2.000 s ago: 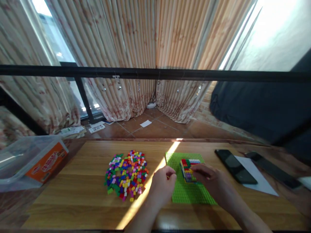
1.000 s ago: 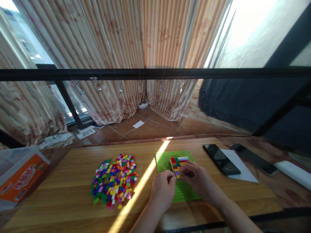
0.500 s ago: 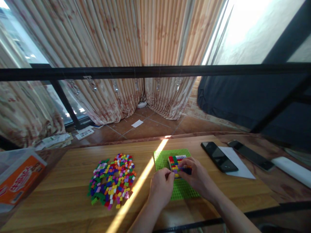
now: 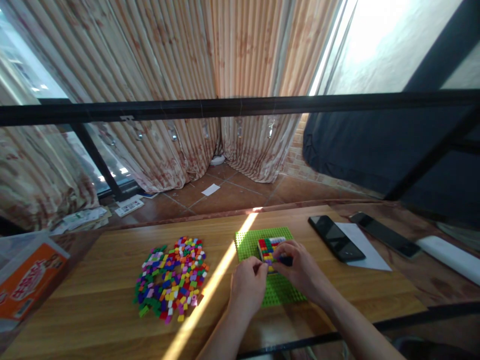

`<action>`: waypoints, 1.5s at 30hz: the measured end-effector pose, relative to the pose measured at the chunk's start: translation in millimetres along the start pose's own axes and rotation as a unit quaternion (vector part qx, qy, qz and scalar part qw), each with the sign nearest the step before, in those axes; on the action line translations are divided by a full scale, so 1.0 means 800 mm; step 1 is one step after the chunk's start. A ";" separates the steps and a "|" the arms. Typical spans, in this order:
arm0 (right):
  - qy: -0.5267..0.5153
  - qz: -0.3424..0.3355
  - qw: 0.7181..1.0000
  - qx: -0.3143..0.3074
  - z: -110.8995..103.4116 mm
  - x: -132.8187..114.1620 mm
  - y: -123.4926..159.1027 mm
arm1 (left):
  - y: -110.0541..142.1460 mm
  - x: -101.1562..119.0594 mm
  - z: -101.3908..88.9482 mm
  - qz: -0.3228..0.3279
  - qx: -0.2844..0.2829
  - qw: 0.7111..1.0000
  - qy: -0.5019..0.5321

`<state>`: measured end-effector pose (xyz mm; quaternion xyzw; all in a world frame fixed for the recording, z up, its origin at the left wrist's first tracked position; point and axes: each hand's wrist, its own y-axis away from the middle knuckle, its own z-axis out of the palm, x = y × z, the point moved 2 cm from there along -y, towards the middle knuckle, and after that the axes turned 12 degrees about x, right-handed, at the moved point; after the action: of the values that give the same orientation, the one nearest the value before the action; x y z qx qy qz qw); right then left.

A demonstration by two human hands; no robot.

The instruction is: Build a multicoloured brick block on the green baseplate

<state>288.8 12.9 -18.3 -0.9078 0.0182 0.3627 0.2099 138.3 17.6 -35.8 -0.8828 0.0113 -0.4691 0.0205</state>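
Note:
A green studded baseplate (image 4: pixel 281 292) lies on the wooden table. On it stands a small block of toy bricks (image 4: pixel 267 245) in red, green, white, yellow and purple rows. My left hand (image 4: pixel 248 285) is closed, thumb and forefinger pinched at the near left corner of the brick block; what is between them is hidden. My right hand (image 4: pixel 300 265) curls over the block's right side, its fingertips on the bricks. Under its fingers shows a dark blue toy brick (image 4: pixel 286 261), partly covered by the hand.
A spread heap of loose colourful bricks (image 4: pixel 170 280) lies left of the baseplate. To the right are a black phone (image 4: pixel 335 237), white paper (image 4: pixel 371 255) and another dark phone (image 4: pixel 384 234). A plastic tub with an orange label (image 4: pixel 32 280) stands far left. A black bar (image 4: pixel 240 106) crosses beyond the table.
The view has shifted slightly. Both hands stay at the brick block; the right fingers have moved a little over it, and less of the dark blue piece shows.

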 end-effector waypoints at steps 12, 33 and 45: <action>-0.018 0.004 1.000 0.008 0.004 -0.001 0.002 | 0.005 -0.003 0.004 -0.002 0.031 0.999 -0.011; -0.279 0.229 0.925 0.123 0.036 0.048 -0.026 | -0.020 -0.012 0.027 -0.091 0.031 0.973 0.212; -0.230 0.237 0.942 0.065 0.049 0.057 -0.001 | -0.005 0.009 0.044 -0.030 0.108 0.982 0.149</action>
<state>296.9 34.7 -74.1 -0.7536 0.2075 0.5986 0.1751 171.5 22.1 -49.1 -0.7954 -0.0632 -0.5944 0.1000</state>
